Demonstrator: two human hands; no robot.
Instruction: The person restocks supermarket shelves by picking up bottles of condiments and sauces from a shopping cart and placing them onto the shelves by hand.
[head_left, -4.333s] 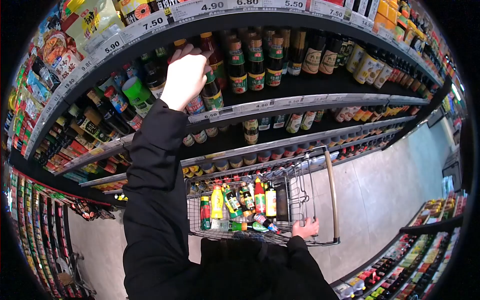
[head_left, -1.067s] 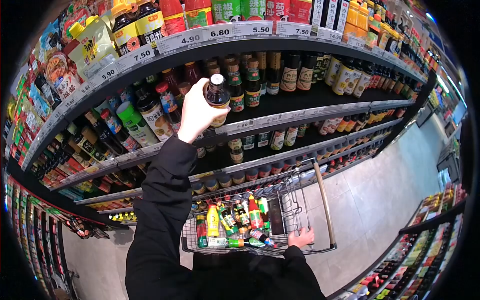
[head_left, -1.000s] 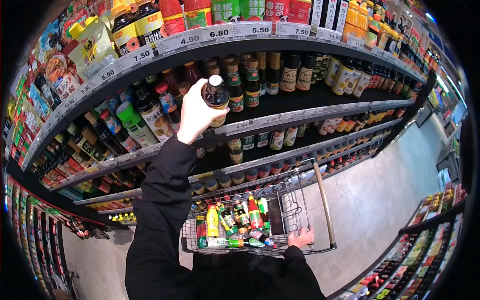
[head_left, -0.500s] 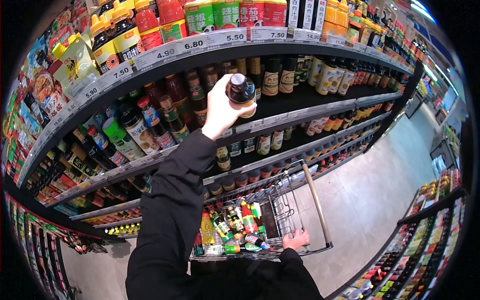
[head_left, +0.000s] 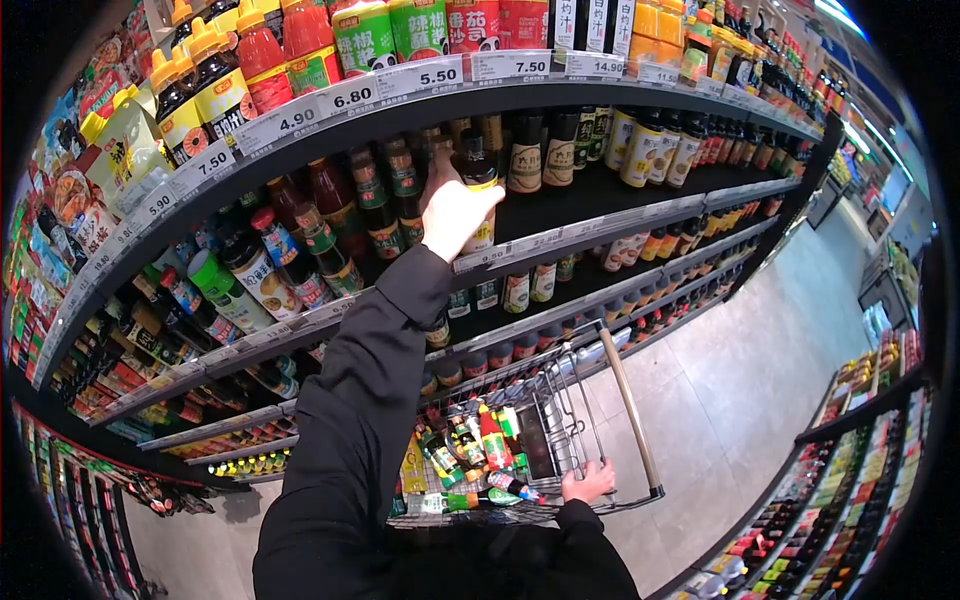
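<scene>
My left hand (head_left: 455, 208) is at the middle shelf, wrapped around a dark sauce bottle (head_left: 481, 178) with a black cap and a yellowish label. The bottle stands nearly upright at the shelf's front, and my fingers behind it are partly hidden. To its left are several dark bottles with green labels (head_left: 378, 208). Sauce bottles with beige labels (head_left: 526, 165) stand to its right. Lower down, my right hand (head_left: 588, 482) grips the wire side of a shopping cart (head_left: 628, 400), near its handle. Several bottles and packets (head_left: 465, 447) lie inside the cart.
Above the bottle runs a shelf edge with price tags (head_left: 420, 80), carrying sauce bottles and pouches. More stocked shelves (head_left: 590, 300) continue below. Grey floor tiles (head_left: 760, 300) extend to the right, and another stocked shelf (head_left: 870, 460) stands at the far right.
My left hand has moved the sauce bottle from in front of the shelf in toward the middle shelf, tipping it more upright. My right hand stays on the cart.
</scene>
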